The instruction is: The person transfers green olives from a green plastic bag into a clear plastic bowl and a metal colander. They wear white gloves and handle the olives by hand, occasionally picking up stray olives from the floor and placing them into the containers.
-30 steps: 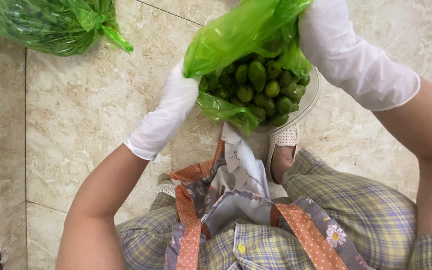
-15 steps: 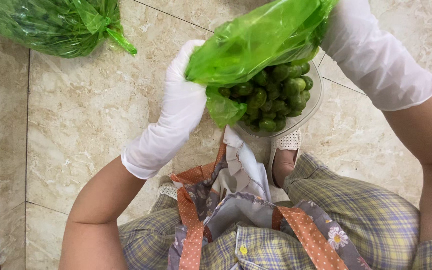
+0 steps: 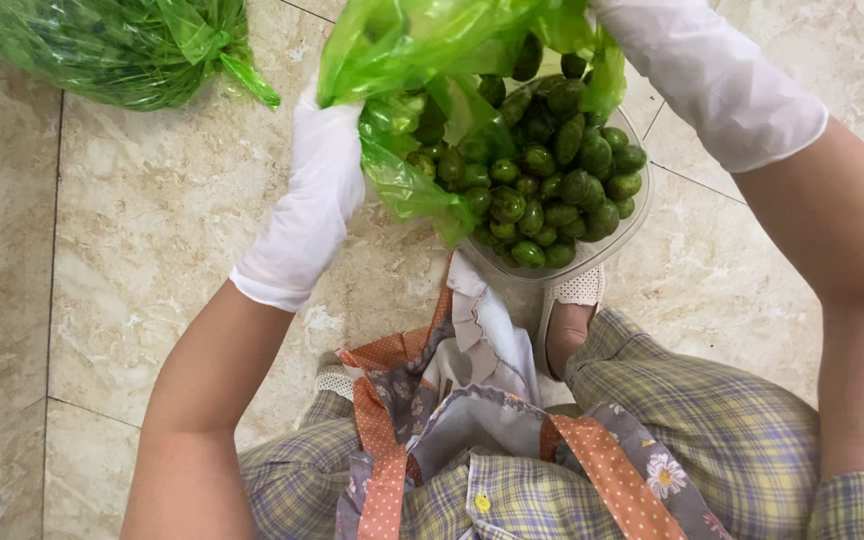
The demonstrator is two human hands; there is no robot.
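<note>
A view looking straight down at a person crouched over a tiled floor (image 3: 152, 230) of beige marbled stone. Both hands wear thin white gloves. The left hand (image 3: 320, 170) has its grip closed on the left edge of a bright green plastic bag (image 3: 422, 60), pinching the film between fingers and thumb. The right hand (image 3: 702, 70) reaches in from the upper right and meets the bag's right side at the top of the frame; its fingers are out of view, so its grip cannot be told. The bag hangs open over a clear plastic bowl (image 3: 607, 240) on the floor just in front of the person's feet. Small green fruits (image 3: 542, 190) (round to oval, dark and glossy) fill the bowl and sit partly inside the bag's mouth. A second green bag (image 3: 102, 50), knotted shut, lies on the floor at the upper left, well apart from the bowl. Below are a checked dress and a patterned apron (image 3: 472, 420).
</note>
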